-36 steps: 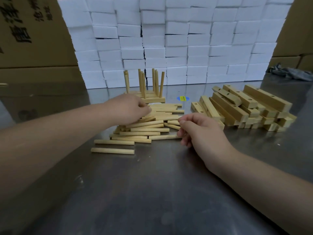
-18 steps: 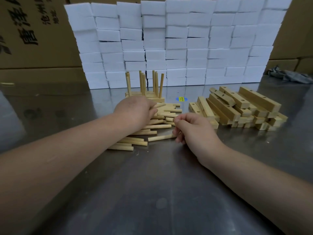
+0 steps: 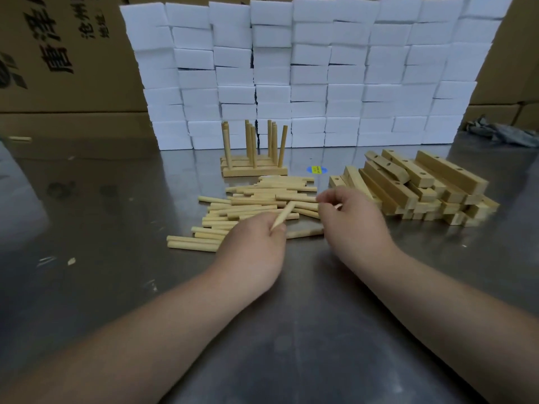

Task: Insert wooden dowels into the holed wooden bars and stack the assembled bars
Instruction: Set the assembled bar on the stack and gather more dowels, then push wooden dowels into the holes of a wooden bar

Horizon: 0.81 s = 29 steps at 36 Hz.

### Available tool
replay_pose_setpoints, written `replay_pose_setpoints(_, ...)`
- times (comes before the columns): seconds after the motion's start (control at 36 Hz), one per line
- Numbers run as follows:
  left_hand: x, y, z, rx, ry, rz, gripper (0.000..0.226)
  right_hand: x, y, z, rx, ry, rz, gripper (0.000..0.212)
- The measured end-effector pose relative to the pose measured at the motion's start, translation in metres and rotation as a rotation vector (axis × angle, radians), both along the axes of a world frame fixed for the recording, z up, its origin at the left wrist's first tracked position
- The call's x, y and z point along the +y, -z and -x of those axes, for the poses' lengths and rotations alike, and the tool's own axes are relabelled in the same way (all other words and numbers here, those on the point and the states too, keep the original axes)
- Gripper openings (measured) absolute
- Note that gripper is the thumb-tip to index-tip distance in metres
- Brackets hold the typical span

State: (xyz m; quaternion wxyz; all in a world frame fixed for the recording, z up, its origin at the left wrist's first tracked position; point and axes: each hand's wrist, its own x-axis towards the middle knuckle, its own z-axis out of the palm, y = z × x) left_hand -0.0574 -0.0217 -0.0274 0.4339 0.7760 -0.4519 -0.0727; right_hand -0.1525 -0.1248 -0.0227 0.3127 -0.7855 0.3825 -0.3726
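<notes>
A heap of loose wooden dowels [image 3: 250, 205] lies on the metal table [image 3: 280, 339] in front of me. My left hand [image 3: 253, 252] pinches one dowel [image 3: 284, 213], lifted at a slant above the heap's near edge. My right hand [image 3: 353, 228] is blurred at the heap's right side, its fingers curled round what looks like a dowel end. To the right sits a pile of holed wooden bars [image 3: 423, 188]. Behind the heap stands a low stack of assembled bars [image 3: 253, 169] with several dowels upright in it.
A wall of white foam blocks [image 3: 320, 71] closes the back of the table, with cardboard boxes [image 3: 58, 53] on the left. A blue and yellow sticker [image 3: 316, 170] lies between the stacks, and a grey cloth [image 3: 501, 132] lies far right.
My left hand has drawn back from the heap toward me with one dowel pinched in it. My right hand stays at the heap's right side. The view has tilted.
</notes>
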Motion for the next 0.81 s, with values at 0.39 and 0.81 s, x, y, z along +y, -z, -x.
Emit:
replay_pose_setpoints(0.39,0.006,0.003,-0.011,-0.036,0.033,-0.035,0.017,-0.016,-0.008,0.006,0.697,0.16,0.356,0.033)
replay_pose_setpoints(0.81,0.007,0.001,-0.009,0.031,0.049,0.025,0.016,-0.024,0.001,0.006,0.485,0.214,0.283,0.036)
